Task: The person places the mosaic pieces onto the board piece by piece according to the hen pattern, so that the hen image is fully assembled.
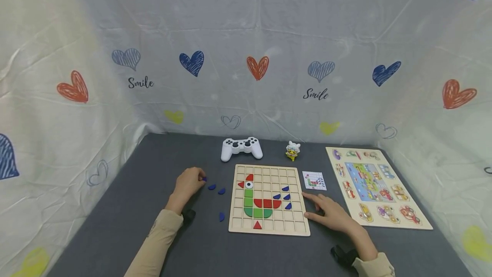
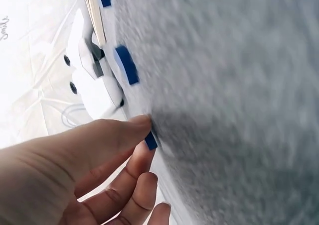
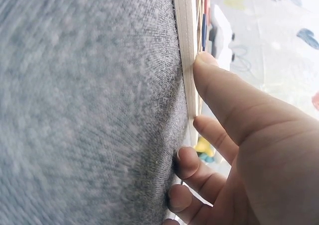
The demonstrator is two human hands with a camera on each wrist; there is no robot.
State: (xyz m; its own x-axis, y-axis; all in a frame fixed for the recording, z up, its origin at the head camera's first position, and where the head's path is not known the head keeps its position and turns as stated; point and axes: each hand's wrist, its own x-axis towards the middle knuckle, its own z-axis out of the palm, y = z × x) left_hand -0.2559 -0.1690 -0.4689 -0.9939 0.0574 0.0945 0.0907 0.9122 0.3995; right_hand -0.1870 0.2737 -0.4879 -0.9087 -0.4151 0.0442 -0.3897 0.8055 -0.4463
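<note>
My left hand (image 1: 188,184) pinches a small blue half-round piece (image 2: 150,141) between thumb and index finger, close to the dark tabletop. Several like it lie to the right of that hand, among them a loose blue piece (image 1: 221,191) near the board. The wooden grid board (image 1: 278,225) holds red, green and blue pieces, with an eye piece (image 1: 249,185) near its upper left. At the board's right edge, my right hand (image 1: 330,213) rests thumb and index fingertip against the rim; in the right wrist view its other fingers bend loosely.
A white game controller (image 1: 241,148) and a small figurine (image 1: 293,151) stand behind the board. Right of it lies a printed pattern card (image 1: 314,181), then a large wooden picture puzzle (image 1: 384,221). A heart-printed curtain (image 1: 246,97) encloses the back and sides.
</note>
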